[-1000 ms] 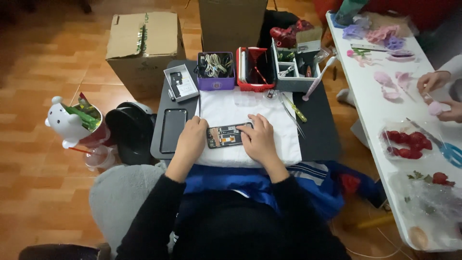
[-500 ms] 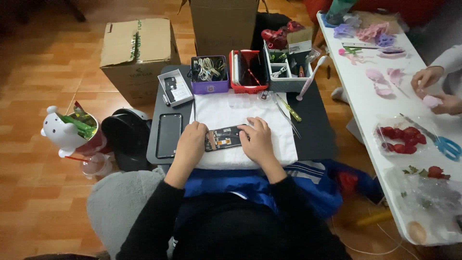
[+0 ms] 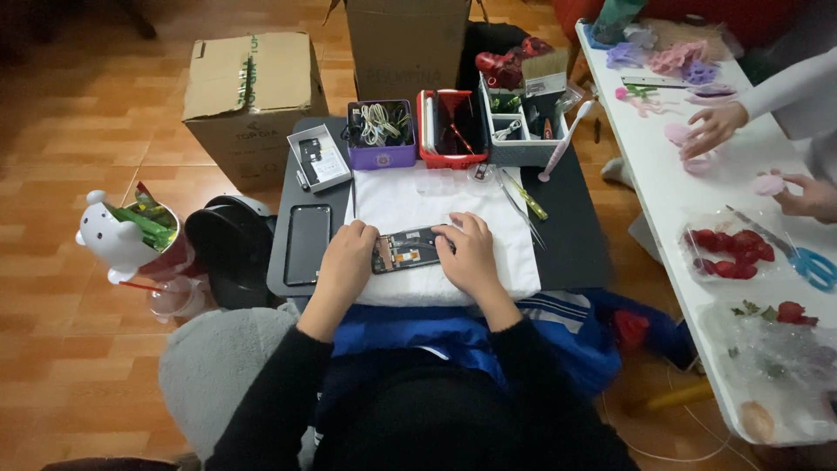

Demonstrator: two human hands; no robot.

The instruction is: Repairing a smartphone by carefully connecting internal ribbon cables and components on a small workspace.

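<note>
Hands (image 3: 349, 260) (image 3: 471, 255) gripping opened phone (image 3: 408, 251) on white cloth (image 3: 410, 205), dark table (image 3: 571, 231), wooden floor (image 3: 78, 131).

cardboard boxes (image 3: 253, 92): 2 | sorting bins (image 3: 381, 133): 3 | phones (image 3: 410, 250): 2 | scissors (image 3: 806, 262): 1 | strawberry trays (image 3: 728, 253): 2

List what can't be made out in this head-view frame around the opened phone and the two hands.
- Opened phone: both ends are covered by the left hand and right hand; its inner parts are too small to identify.
- Fingertips: whether they grip or only rest on it is unclear.
- Purple box, red box and grey organiser: contents too small and tangled.
- White table: cut off by the right edge.
</note>
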